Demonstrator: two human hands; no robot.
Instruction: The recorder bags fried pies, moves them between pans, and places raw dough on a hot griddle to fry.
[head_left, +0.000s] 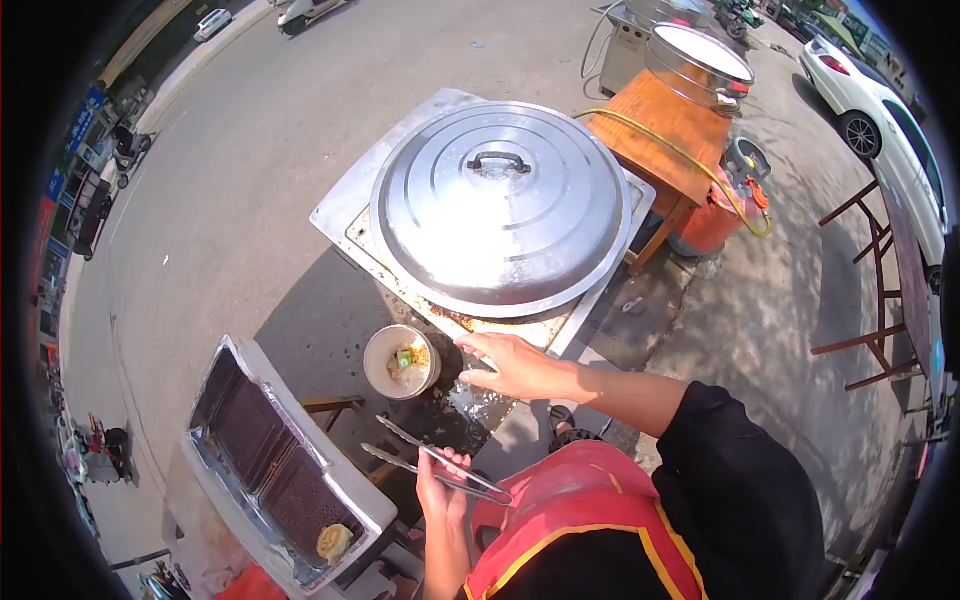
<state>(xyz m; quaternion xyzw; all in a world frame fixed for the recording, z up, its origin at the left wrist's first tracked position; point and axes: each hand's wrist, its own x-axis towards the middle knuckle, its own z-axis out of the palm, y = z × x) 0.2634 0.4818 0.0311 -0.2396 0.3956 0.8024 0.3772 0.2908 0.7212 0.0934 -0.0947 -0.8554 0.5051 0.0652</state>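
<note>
My left hand (444, 480) grips a pair of metal tongs (409, 460), whose jaws stand apart and point up and left. Fingers spread and holding nothing, my right hand (517, 366) hovers by the near edge of the metal griddle stand (341, 214). A large domed metal lid (487, 225) with a dark handle (499, 161) covers the griddle, hiding what is beneath. To the left of my hands, an open foam box (360, 495) holds dark perforated trays (296, 487). One round flatbread (334, 543) lies at the box's near end.
A white bucket (377, 360) with scraps stands on wet ground below the griddle. Behind right are a wooden table (637, 127), a yellow hose (660, 139) and a red gas cylinder (705, 225). A folding table (900, 262) and a white car (889, 127) stand farther right.
</note>
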